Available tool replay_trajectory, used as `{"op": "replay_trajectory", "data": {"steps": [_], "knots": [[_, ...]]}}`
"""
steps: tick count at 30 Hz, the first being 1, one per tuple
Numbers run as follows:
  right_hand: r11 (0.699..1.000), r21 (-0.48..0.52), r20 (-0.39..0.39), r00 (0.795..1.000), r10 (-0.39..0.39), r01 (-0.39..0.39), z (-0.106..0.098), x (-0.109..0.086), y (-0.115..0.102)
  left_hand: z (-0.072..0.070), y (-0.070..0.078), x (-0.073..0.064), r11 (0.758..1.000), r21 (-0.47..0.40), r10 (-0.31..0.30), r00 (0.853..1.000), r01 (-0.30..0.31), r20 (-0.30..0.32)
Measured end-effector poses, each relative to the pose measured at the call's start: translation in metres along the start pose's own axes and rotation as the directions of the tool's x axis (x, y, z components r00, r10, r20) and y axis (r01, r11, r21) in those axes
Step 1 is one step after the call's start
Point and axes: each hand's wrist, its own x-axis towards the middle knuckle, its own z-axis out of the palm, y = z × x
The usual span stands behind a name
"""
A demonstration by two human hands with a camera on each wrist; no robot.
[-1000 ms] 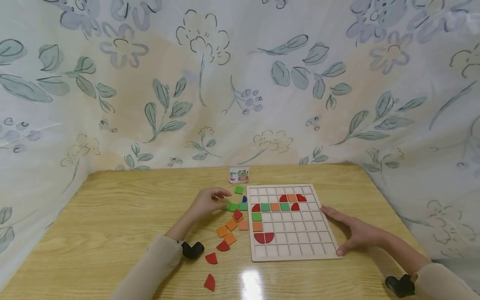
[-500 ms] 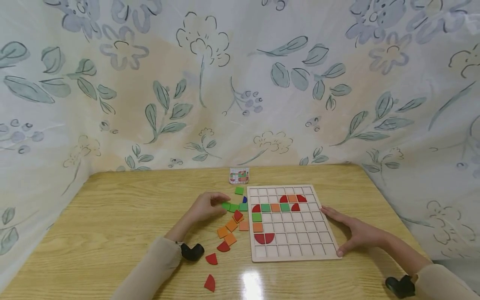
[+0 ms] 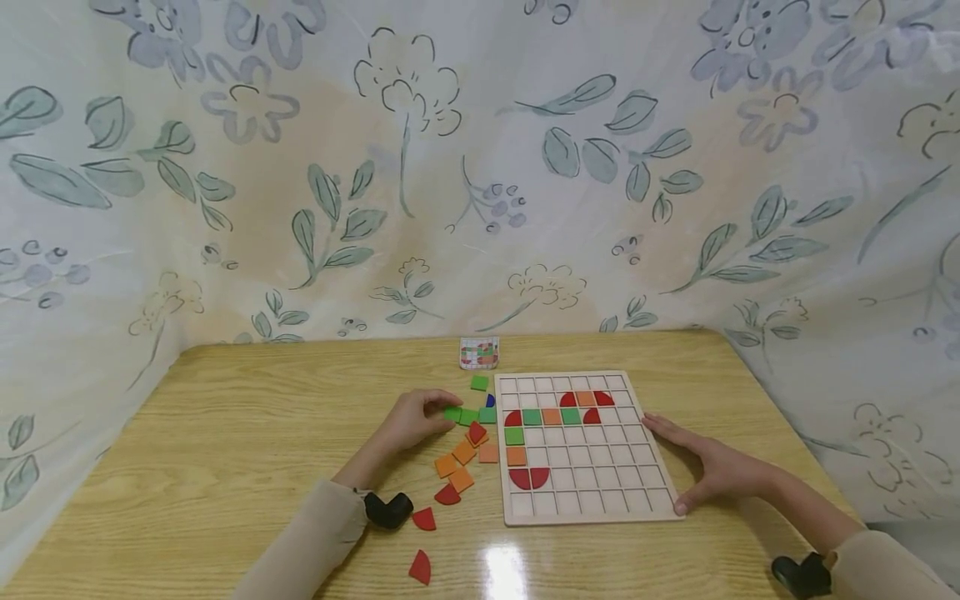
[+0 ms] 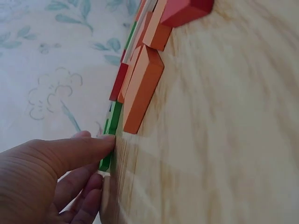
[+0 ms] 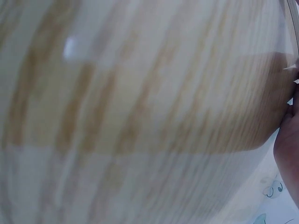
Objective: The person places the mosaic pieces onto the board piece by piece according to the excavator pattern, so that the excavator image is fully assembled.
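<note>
My left hand (image 3: 412, 421) pinches the leftmost green square tile (image 3: 452, 414), low at the table. Two more green tiles (image 3: 468, 417) continue that row toward the board. In the left wrist view the thumb (image 4: 88, 151) lies against the green tile (image 4: 105, 162), and the other fingers curl beneath. The wooden grid board (image 3: 600, 467) carries red quarter-circles, orange squares and green squares in some cells. Along its right side rests my right hand (image 3: 720, 467), fingers stretched at the edge and thumb by the near corner. Only part of that hand (image 5: 287, 144) shows in the right wrist view.
Loose orange squares (image 3: 461, 479) and red quarter-circles (image 3: 423, 519) lie left of the board. A green square (image 3: 479, 382) and a small blue piece (image 3: 491, 401) are near its far left corner. A pattern card (image 3: 479, 353) lies behind, before a floral cloth (image 3: 480, 167).
My left hand has shifted slightly down and closed its thumb and fingers at the leftmost green tile. The right hand stays at the board's edge.
</note>
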Motion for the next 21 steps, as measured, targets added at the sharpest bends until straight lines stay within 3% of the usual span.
{"op": "replay_trajectory", "data": {"steps": [10,15,21], "knots": [[1.0,-0.017,-0.006,1.0,-0.013,0.013,0.0,0.0,0.003,0.003,0.003,-0.003,0.999,0.013,0.037,0.995,-0.036,-0.09],[0.999,-0.022,-0.011,1.0,-0.029,0.029,0.0,0.0,0.003,0.002,0.007,-0.003,1.0,0.007,0.031,0.994,-0.031,-0.106],[0.999,-0.038,-0.01,1.0,-0.02,0.019,0.0,0.0,0.003,-0.004,0.018,-0.003,0.996,0.011,0.087,0.989,-0.087,-0.121]]}}
